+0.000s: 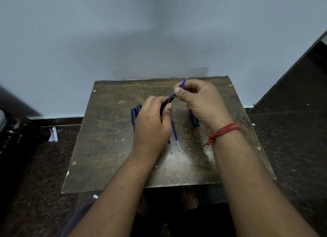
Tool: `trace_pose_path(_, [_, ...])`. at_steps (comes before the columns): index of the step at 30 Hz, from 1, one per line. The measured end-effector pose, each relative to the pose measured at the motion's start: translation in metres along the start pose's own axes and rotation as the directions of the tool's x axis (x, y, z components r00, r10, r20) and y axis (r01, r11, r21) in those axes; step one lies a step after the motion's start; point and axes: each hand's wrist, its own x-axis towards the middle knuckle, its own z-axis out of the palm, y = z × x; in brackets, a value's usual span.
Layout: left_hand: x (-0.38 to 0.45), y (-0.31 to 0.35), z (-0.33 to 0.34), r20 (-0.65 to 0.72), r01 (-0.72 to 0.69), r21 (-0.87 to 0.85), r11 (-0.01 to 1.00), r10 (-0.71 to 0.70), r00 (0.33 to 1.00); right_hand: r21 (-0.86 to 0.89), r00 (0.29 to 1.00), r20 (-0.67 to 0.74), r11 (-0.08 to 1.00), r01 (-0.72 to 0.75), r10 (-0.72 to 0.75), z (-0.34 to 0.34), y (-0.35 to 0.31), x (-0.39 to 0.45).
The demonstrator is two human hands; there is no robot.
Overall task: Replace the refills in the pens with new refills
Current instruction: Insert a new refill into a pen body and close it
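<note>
I see the black pen barrel [167,102] gripped in my left hand [152,123] above the table [109,148], a blue refill [180,87] pinched by my right hand [200,102] at its mouth. Two refills [175,137] lie just right of the left hand, two pens [135,113] left; another, perhaps a pen [193,119], hides under the right palm.

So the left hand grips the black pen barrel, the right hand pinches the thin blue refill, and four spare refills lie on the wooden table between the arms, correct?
Not four: the head view shows two spare refills on the wooden table. The left hand does grip the black pen barrel, and the right hand pinches the thin blue refill.
</note>
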Motion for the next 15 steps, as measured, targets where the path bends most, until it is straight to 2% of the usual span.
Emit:
trace_pose_path(4, [0.001,0.000,0.000,-0.008,0.011,-0.014,1.000,-0.011,1.000,-0.011,0.996,0.085,1.000,-0.008,0.009,0.003,0.000,-0.003])
trace_pose_path(7, [0.002,0.001,-0.002,-0.038,0.035,-0.016,0.999,-0.036,0.999,-0.037,0.999,0.040,0.999,0.000,0.001,-0.001,0.000,-0.002])
trace_pose_path(10, [0.005,0.000,-0.005,-0.107,0.097,-0.026,0.995,-0.099,0.989,-0.267,0.995,-0.077,0.963,0.038,-0.061,-0.005,0.000,0.001])
trace_pose_path(15, [0.006,-0.004,-0.009,-0.190,0.174,-0.033,0.984,-0.177,0.966,-0.513,0.980,-0.173,0.858,-0.008,-0.095,-0.015,0.005,0.004])
